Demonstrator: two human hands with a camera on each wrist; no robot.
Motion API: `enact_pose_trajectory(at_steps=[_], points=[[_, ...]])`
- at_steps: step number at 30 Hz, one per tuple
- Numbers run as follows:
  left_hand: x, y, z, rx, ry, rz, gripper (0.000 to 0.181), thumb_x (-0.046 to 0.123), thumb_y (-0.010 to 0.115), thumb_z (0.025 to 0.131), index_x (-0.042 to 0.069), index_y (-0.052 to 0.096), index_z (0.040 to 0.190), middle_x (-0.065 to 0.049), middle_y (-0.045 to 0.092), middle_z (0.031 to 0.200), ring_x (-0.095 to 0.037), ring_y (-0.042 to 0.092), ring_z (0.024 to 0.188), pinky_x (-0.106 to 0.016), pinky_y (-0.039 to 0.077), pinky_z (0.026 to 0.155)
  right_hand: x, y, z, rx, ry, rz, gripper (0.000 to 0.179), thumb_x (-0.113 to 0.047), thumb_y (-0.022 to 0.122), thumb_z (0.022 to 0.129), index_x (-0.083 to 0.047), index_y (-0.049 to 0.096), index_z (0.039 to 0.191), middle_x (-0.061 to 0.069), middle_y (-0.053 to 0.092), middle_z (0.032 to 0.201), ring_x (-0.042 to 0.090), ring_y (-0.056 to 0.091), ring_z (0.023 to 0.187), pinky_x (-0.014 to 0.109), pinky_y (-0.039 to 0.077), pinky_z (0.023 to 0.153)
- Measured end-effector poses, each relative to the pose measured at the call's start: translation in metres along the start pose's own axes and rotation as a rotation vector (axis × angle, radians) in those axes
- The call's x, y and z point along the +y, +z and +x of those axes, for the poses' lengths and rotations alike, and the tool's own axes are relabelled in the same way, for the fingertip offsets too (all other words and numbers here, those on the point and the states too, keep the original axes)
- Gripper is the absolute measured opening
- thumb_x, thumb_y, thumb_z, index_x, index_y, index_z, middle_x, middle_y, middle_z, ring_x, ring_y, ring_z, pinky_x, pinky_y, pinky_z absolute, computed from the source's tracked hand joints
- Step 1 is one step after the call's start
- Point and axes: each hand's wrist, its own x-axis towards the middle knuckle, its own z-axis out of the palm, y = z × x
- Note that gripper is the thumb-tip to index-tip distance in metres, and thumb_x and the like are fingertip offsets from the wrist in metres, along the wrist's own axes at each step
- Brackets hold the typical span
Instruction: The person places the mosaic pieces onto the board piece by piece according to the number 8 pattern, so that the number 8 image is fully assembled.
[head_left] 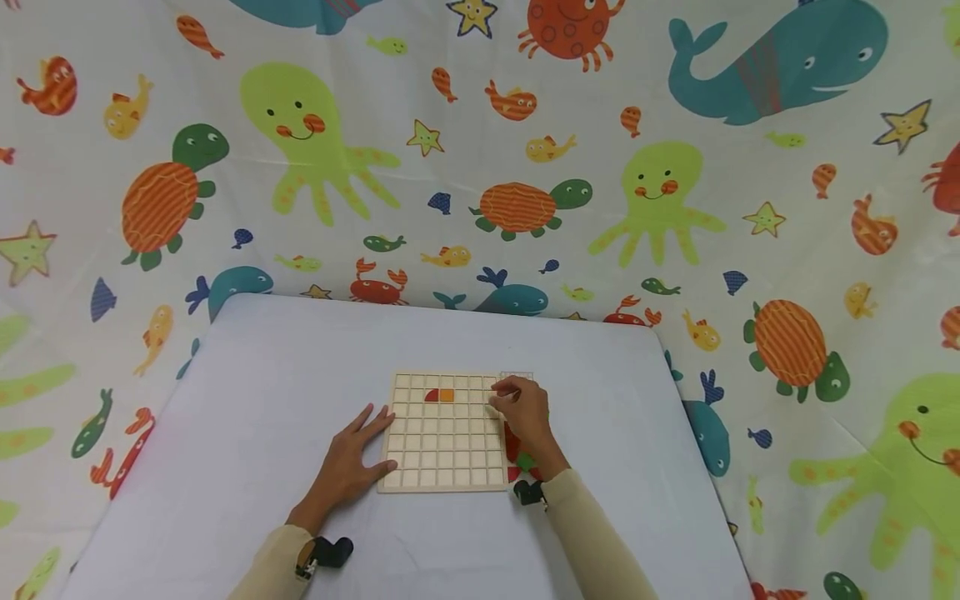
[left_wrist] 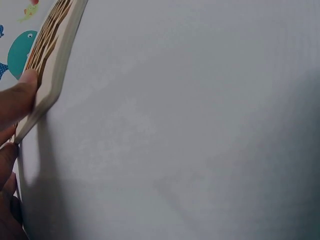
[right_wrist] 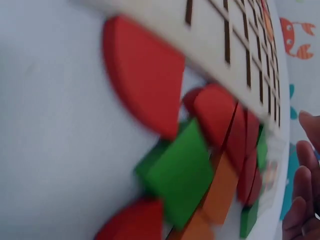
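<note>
A pale wooden grid board point(head_left: 446, 450) lies on the table. In its second row from the far edge sit a red quarter-circle piece point(head_left: 432, 396) and an orange square piece point(head_left: 447, 395). My left hand point(head_left: 347, 467) spreads along the board's left edge; the left wrist view shows its thumb point(left_wrist: 22, 92) on the rim near a corner. Over the right part of the board is my right hand point(head_left: 525, 414), its fingers bent and thumb near the index finger. I cannot tell whether anything is between them. In the right wrist view, its fingers point(right_wrist: 301, 190) show at the right edge.
Along the board's right side lie several loose pieces, including a red rounded piece point(right_wrist: 145, 75), a green block point(right_wrist: 180, 170) and an orange block point(right_wrist: 220, 190). A card with a printed grid point(head_left: 517, 375) lies behind my right hand. A patterned curtain point(head_left: 480, 150) hangs behind the white-covered table point(head_left: 285, 375).
</note>
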Motion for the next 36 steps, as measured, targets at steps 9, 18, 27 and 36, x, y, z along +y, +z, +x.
enact_pose_trajectory(at_steps=[9,18,27,36], points=[[-0.001,-0.001,-0.001,0.003,0.005,-0.005,0.083,0.025,0.09,0.083,0.009,0.054,0.156,-0.016,0.046,0.166,-0.05,0.034,0.157,-0.079,0.033,0.117,0.03,-0.028,-0.008,0.044,0.182,-0.156,0.022,-0.023,0.085,0.091,-0.017,0.08,0.112,0.005,0.075,0.108,0.021,0.061,0.089,0.033,0.052,0.075],[0.002,-0.004,-0.002,0.05,0.051,-0.006,0.08,0.028,0.09,0.082,0.006,0.058,0.152,-0.019,0.051,0.162,-0.053,0.038,0.153,-0.081,0.035,0.113,0.04,-0.035,-0.01,0.027,0.176,-0.29,0.019,-0.029,0.089,0.088,-0.017,0.08,0.099,0.003,0.074,0.096,0.022,0.062,0.093,0.039,0.053,0.081],[-0.003,0.0,-0.001,0.04,0.058,-0.02,0.083,0.031,0.09,0.083,0.007,0.056,0.154,-0.017,0.049,0.164,-0.051,0.037,0.155,-0.078,0.035,0.115,0.027,-0.032,-0.012,0.002,0.166,-0.186,0.01,-0.015,0.085,0.091,-0.015,0.075,0.094,0.002,0.072,0.088,0.019,0.064,0.081,0.032,0.052,0.069],[-0.004,0.002,-0.001,0.043,0.07,-0.017,0.082,0.033,0.089,0.083,0.007,0.056,0.154,-0.018,0.05,0.163,-0.052,0.037,0.154,-0.079,0.036,0.114,0.004,-0.016,-0.004,-0.008,0.091,-0.008,0.006,-0.015,0.082,0.093,-0.016,0.078,0.097,0.002,0.074,0.091,0.019,0.059,0.077,0.029,0.052,0.063]])
